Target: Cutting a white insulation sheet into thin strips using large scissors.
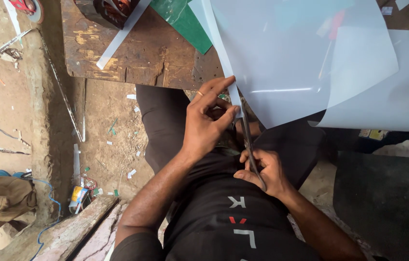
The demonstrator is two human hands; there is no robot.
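White translucent sheet [306, 63]: thin, light, floppy, slippery; draped off the bench [132, 53] edge over the lap. Best gripped beside the cut line. Narrow strip pinched by left hand [207, 121] fingers. Scissors [249, 145], long axis pointing away from the body, gripped closed-fisted by right hand [262, 171].

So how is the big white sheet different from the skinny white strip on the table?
The big white sheet is wide and curls off the table edge; the skinny white strip is narrow and lies flat on the wood. The sheet is being handled: the left hand pinches its edge while the right hand works scissors there. The strip lies untouched. Both look like the same pale, thin material.
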